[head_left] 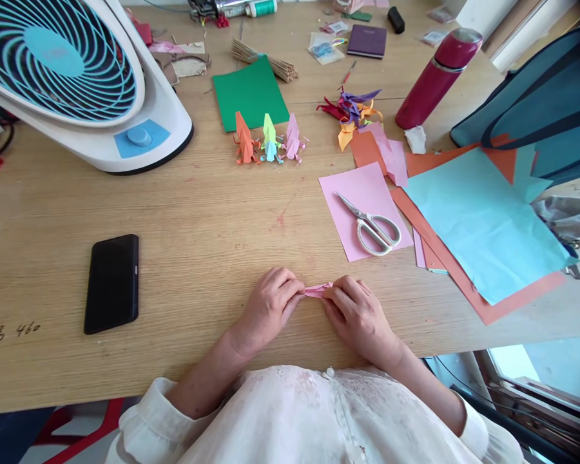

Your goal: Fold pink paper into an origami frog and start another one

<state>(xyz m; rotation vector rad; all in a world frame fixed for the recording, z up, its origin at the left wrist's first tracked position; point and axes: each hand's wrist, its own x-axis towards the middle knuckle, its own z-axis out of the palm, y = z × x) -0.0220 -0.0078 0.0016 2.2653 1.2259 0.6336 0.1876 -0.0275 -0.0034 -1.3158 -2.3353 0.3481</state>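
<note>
One narrow folded pink paper strip (316, 291) is pinched between both hands, the left hand (270, 306) clamped on its left end, the right hand (360, 316) on its right. Its long axis runs side to side, the right end slightly farther away. It seems close over the table (198, 212), contact unclear, nearer the person than the scissors (364, 218) on a pink sheet (367, 190).

Passage beyond hands (269, 303), between phone (111, 284) and scissors (373, 227); fan (72, 67) blocks far left.
</note>
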